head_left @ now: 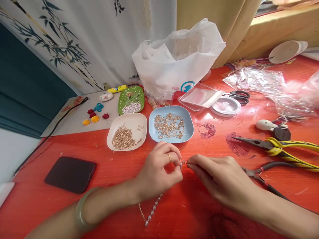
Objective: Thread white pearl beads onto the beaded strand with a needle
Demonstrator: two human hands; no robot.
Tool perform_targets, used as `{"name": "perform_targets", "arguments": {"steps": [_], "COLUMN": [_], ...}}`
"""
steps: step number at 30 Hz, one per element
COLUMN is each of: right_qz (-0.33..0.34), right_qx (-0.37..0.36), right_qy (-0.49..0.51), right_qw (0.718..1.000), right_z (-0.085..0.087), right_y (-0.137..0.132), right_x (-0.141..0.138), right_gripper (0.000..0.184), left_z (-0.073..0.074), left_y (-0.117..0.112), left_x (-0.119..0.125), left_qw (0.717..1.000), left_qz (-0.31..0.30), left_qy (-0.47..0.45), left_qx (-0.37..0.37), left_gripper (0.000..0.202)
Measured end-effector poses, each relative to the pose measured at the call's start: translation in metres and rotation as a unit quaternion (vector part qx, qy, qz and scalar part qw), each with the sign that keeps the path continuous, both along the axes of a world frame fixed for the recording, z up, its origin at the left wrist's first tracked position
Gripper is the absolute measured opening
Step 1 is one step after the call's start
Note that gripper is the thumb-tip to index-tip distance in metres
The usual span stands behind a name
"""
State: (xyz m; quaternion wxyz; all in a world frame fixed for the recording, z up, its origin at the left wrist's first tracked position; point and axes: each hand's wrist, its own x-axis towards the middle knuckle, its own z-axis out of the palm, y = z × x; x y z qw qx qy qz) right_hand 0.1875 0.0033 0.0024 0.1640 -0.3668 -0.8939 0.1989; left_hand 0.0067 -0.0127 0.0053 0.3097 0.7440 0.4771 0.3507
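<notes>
Over the red wooden counter, the left hand has its fingers pressed together, pinching the top of a strand of pearl beads with a gold chain that hangs below the palm onto the counter. The right hand meets it, thumb and forefinger pinching a thin metal pin. Just beyond sit a light blue tray of gold findings and a cream tray of gold beads; yellow-handled pliers lie to the right.
</notes>
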Motion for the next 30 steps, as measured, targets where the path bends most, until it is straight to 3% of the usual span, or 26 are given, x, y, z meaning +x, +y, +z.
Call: {"name": "perform_targets", "arguments": {"steps": [4, 10, 21, 30], "right_qz": [-0.033, -0.069, -0.065, -0.073], "right_qx": [-0.207, -0.322, -0.283, -0.261], "right_qy": [0.099, 0.145, 0.155, 0.156], "right_qw": [0.973, 0.933, 0.944, 0.95], "right_z": [0.006, 0.011, 0.012, 0.016], "right_y": [0.004, 0.007, 0.008, 0.01], "right_x": [-0.006, -0.007, -0.004, -0.007], "right_gripper": [0.027, 0.03, 0.029, 0.026], "left_z": [0.003, 0.002, -0.001, -0.004], "left_y": [0.004, 0.008, 0.007, 0.008], "left_x": [-0.001, -0.002, -0.003, -0.002], "left_qw": [0.988, 0.937, 0.875, 0.893], "left_qz": [-0.004, -0.009, -0.014, 0.025], "left_qy": [-0.101, -0.239, -0.341, -0.305], "left_qx": [-0.118, -0.253, -0.344, -0.33], "left_gripper": [0.016, 0.01, 0.006, 0.01]}}
